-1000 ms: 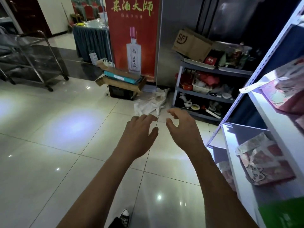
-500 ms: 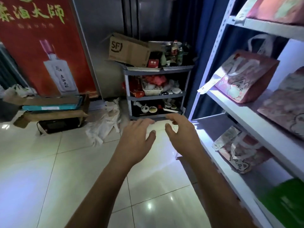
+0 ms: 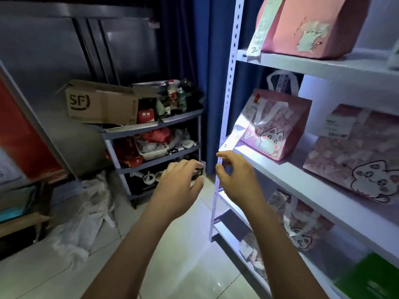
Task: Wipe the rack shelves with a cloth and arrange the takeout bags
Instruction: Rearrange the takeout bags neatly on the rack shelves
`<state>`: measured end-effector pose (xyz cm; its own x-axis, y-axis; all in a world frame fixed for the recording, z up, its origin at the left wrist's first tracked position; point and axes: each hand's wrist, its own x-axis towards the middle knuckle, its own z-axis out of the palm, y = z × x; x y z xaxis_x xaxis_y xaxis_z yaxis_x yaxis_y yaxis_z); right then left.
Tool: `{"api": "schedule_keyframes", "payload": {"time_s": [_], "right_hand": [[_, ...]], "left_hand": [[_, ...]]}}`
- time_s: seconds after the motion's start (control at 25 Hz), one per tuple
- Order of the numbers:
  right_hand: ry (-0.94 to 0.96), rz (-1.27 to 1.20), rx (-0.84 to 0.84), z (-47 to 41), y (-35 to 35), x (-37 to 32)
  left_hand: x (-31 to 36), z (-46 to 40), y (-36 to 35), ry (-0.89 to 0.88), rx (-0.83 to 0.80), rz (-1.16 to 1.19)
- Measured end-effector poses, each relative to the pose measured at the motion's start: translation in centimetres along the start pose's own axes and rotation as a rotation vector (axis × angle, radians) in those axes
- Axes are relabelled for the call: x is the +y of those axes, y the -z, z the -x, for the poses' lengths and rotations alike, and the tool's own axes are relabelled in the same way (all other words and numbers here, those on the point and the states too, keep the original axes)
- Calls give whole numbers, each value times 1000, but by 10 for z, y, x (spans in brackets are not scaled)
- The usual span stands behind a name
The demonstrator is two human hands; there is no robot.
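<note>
Takeout bags (image 3: 274, 126): pink, boxy, glossy; rack (image 3: 280, 169) white metal.

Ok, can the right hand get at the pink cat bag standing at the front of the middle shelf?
Probably yes. The right hand is empty, fingers loosely curled, by the rack's front post, just below the shelf edge. The pink cat bag stands at the open front corner; only its dangling receipt strip lies between.
</note>
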<state>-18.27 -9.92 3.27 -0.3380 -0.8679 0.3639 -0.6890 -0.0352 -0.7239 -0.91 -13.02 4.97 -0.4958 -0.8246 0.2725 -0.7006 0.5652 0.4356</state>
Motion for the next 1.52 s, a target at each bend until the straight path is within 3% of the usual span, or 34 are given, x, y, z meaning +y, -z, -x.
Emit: {"api": "schedule_keyframes", "payload": {"time_s": [0.4,0.8,1.2,1.52], "right_hand": [[-73,147,284,-70,58,6],[-226,298,480,-101,55,-21],[-438,465,650,-47,65,-44],[-593,494,690,0,35,-50]], "left_hand": [[20,-119,-4,-322,-54,133],[12,-204,8,-592,-122,246],[40,-199,-9,-887,-260,372],[19,-166,-25,-931,-379,389]]}}
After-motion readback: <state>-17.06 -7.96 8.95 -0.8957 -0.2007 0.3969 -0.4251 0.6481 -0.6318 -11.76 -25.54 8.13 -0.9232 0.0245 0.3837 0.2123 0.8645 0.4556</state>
